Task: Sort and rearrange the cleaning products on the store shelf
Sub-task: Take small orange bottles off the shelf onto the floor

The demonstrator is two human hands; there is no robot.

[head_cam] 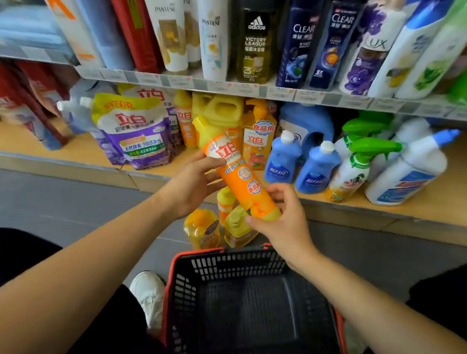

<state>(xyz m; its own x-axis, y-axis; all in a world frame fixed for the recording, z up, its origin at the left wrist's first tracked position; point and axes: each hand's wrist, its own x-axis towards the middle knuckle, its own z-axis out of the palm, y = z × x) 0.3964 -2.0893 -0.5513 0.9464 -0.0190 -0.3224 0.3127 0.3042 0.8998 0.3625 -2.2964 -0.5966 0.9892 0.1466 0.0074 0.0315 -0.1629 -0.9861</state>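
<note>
Orange detergent bottle [238, 176] is up in the air in front of the lower shelf [447, 202] edge. It's tilted, yellow cap toward 11 o'clock, base toward 5. L hand [189, 186] grips it from 9 o'clock, fingers wrapped round the upper label. R hand [280, 218] pinches the base end w/ thumb and fingertips. At 6 o'clock of the bottle, three yellow-orange bottles [201, 228] stand on the grey floor, just beside the shelf front. A red-rimmed black basket [182, 299] sits further down at 6. On the shelf: purple refill pouch [137, 132] at 10 o'clock, orange pump bottle [258, 139] at 1, two blue bottles [282, 159] at 3, then a green-trigger sprayer [353, 169] and a white bottle w/ blue spout [409, 171]. Upper shelf, 12 o'clock: Pantene bottles [168, 27], adidas bottle [254, 37], Clear bottles [301, 38].
</note>
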